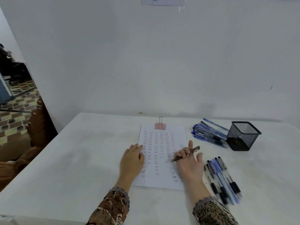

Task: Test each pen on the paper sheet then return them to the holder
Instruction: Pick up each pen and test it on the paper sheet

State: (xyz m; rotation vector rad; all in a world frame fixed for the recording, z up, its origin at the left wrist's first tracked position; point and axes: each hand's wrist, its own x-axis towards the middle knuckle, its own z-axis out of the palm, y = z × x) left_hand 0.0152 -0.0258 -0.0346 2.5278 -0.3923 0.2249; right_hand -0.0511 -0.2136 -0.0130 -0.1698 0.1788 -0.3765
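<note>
A white paper sheet covered with columns of small written marks lies on the white table, clipped at its top by a pink binder clip. My left hand rests flat on the sheet's left edge. My right hand holds a brown pen between curled fingers, tip low over the sheet's right side. A black mesh holder stands at the right. Several blue pens lie left of the holder. Several more pens lie right of my right hand.
A white wall rises right behind the table. At the left, past the table's edge, there is a brown wooden piece of furniture and a patterned floor.
</note>
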